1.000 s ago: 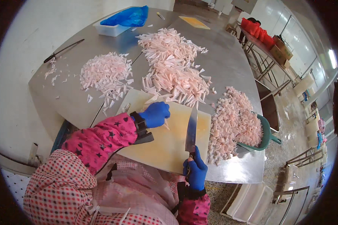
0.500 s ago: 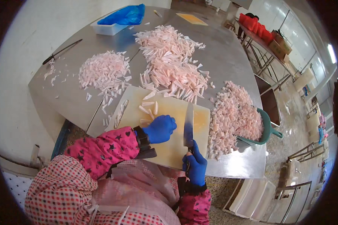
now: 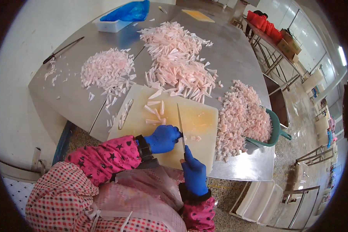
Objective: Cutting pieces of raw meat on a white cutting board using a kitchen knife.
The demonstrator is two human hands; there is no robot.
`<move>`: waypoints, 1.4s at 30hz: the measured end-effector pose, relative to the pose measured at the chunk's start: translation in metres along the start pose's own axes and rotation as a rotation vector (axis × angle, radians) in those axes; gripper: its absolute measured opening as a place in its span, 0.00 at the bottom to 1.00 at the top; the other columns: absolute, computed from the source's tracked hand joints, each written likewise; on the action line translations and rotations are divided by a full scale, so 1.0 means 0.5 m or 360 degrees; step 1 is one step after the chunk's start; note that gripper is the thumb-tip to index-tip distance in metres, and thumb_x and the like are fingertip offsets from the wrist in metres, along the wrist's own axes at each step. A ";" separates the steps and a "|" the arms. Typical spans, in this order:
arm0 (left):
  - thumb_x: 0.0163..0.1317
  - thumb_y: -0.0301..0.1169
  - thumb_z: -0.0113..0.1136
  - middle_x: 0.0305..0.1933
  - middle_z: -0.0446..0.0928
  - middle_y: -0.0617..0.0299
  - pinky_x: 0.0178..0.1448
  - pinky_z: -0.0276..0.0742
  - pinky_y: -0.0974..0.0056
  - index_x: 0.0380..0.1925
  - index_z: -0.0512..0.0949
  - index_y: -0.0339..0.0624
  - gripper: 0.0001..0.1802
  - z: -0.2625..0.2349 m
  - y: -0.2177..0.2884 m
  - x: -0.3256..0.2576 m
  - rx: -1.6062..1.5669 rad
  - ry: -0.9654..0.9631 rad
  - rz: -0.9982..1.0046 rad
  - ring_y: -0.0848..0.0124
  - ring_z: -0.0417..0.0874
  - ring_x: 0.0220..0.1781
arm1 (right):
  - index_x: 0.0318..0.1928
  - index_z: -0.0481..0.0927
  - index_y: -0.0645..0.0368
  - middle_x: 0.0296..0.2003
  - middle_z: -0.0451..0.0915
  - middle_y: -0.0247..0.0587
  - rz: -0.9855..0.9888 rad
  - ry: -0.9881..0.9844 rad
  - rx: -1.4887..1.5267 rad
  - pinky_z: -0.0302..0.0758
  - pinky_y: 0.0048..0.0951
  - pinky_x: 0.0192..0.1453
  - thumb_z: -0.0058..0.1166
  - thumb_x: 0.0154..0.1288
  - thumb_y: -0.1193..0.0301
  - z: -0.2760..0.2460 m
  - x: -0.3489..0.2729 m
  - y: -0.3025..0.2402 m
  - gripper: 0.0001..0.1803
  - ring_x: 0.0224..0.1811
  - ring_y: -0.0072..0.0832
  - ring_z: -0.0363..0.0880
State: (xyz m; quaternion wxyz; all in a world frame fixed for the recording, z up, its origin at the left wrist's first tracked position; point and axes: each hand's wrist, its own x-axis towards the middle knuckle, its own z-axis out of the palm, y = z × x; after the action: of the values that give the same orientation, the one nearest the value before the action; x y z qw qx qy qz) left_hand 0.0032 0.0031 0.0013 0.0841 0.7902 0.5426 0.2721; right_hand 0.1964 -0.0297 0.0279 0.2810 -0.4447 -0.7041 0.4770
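My right hand [image 3: 195, 172], in a blue glove, grips the handle of a kitchen knife [image 3: 180, 121]. The blade is edge-down on a pale cutting board [image 3: 203, 152], right beside the fingertips of my left hand [image 3: 162, 139]. That hand, gloved in blue too, is closed with its fingers curled; what they hold is hidden. Small cut bits [image 3: 196, 138] lie just right of the blade. Several pale pink meat strips [image 3: 154, 112] rest on the board beyond my left hand, and thin whitish scraps [image 3: 125, 114] line its left side.
Beyond the board is a large heap of strips [image 3: 178, 62]; a smaller pile [image 3: 108, 69] sits left. Chopped pieces [image 3: 239, 120] spill from a green dustpan-like scoop [image 3: 276, 127] at right. A second knife [image 3: 63, 50] and a white tub [image 3: 112, 25] with blue plastic stand farther off.
The knife has swung left and turned edge-down, from the board's right part to my left fingertips. My right hand moved left with it. Small bits now show beside the blade.
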 end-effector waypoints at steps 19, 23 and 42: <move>0.42 0.29 0.52 0.25 0.73 0.55 0.33 0.70 0.53 0.22 0.74 0.42 0.05 -0.007 0.012 -0.017 0.0026 -0.0114 -0.0164 0.55 0.75 0.29 | 0.58 0.66 0.55 0.19 0.70 0.32 -0.0007 0.0007 -0.0187 0.65 0.21 0.25 0.48 0.57 0.79 0.000 0.000 -0.011 0.25 0.21 0.16 0.65; 0.42 0.29 0.53 0.24 0.73 0.55 0.32 0.70 0.53 0.20 0.75 0.43 0.04 -0.008 0.014 -0.017 0.0017 -0.0155 -0.0093 0.56 0.75 0.29 | 0.58 0.66 0.56 0.18 0.70 0.40 -0.0175 -0.0051 -0.0365 0.66 0.27 0.25 0.50 0.56 0.77 0.012 -0.004 -0.009 0.26 0.19 0.26 0.67; 0.48 0.34 0.54 0.23 0.72 0.56 0.32 0.68 0.52 0.20 0.74 0.45 0.06 -0.036 -0.044 -0.003 0.0207 -0.0112 -0.0152 0.55 0.74 0.29 | 0.56 0.68 0.60 0.35 0.76 0.32 0.0304 -0.0004 0.0481 0.68 0.16 0.31 0.48 0.56 0.79 -0.011 0.006 -0.011 0.24 0.29 0.12 0.68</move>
State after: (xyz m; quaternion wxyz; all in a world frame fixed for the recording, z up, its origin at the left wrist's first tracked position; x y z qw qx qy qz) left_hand -0.0243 0.0075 0.0063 0.0646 0.7763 0.5930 0.2041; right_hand 0.1978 -0.0253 0.0349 0.2973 -0.4617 -0.5792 0.6025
